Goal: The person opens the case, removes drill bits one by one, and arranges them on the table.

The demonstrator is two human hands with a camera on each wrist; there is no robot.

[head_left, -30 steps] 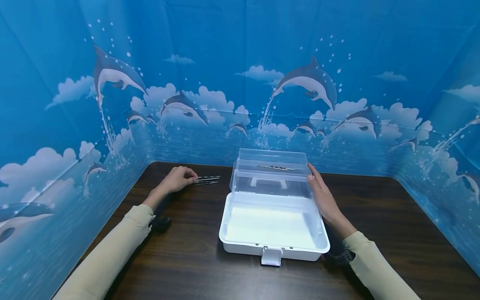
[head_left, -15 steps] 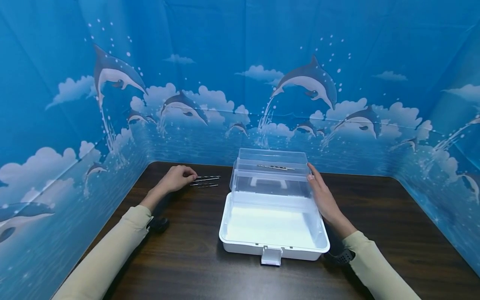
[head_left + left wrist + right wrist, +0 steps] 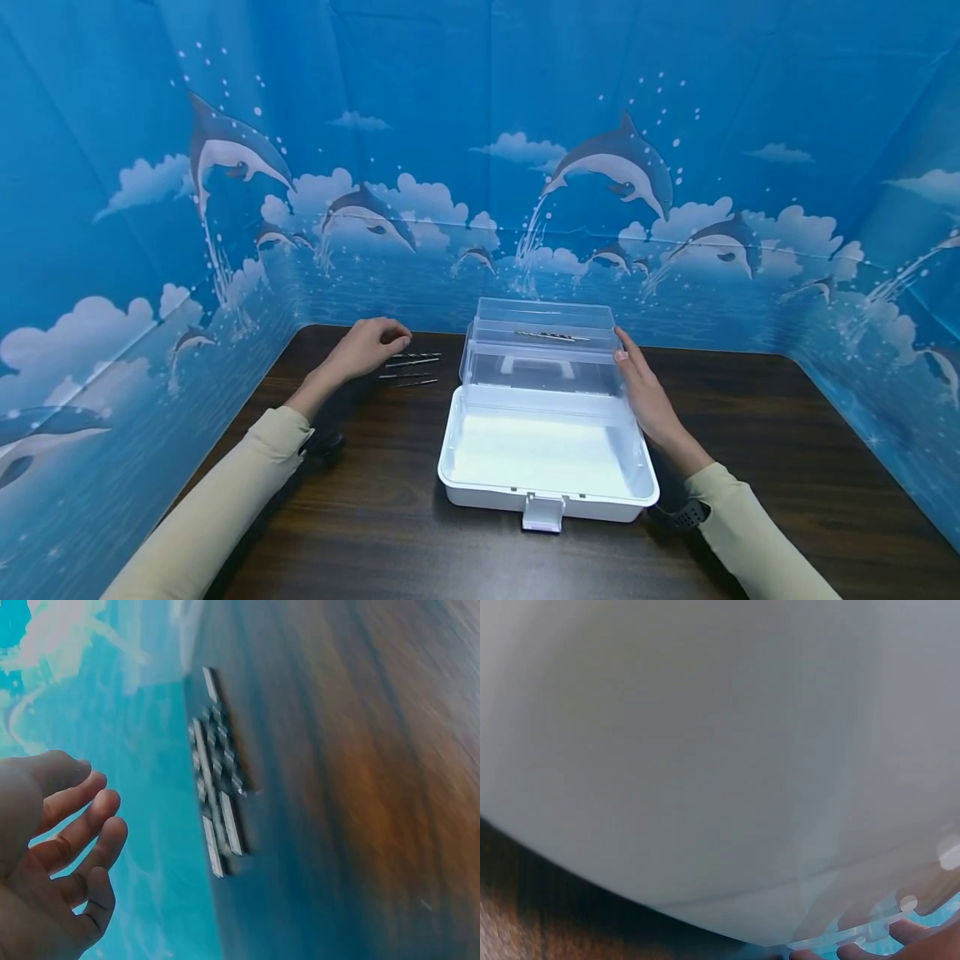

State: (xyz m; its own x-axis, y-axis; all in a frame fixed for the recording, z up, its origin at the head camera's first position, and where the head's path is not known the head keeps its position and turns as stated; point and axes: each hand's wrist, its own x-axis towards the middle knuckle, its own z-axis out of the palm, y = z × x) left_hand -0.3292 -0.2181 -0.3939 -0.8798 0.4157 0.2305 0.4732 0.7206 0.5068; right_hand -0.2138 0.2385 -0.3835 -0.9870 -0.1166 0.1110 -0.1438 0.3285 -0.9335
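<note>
My left hand (image 3: 369,343) hovers at the table's back left, its fingers loosely curled around nothing. Several spiral drill bits (image 3: 414,362) lie on the tabletop just beside and in front of it. The left wrist view is blurred, but shows drill bits (image 3: 216,776) apart from the left hand (image 3: 67,847). A white plastic case (image 3: 547,500) stands unlatched, its clear upper part (image 3: 540,371) raised. Drill bits (image 3: 551,335) rest in a clear tray there. My right hand (image 3: 651,396) touches the clear part's right edge with nearly straight fingers; some fingers are hidden behind it.
The dark wooden table (image 3: 375,517) ends at a blue dolphin-print curtain (image 3: 420,150) behind and on both sides. A white latch (image 3: 543,512) hangs from the case's front. White plastic (image 3: 705,750) fills most of the right wrist view.
My left hand has let go of the drill bits and risen slightly away, to the right. Two thinner bits now lie farther forward, apart from the thicker ones. The right hand stays put.
</note>
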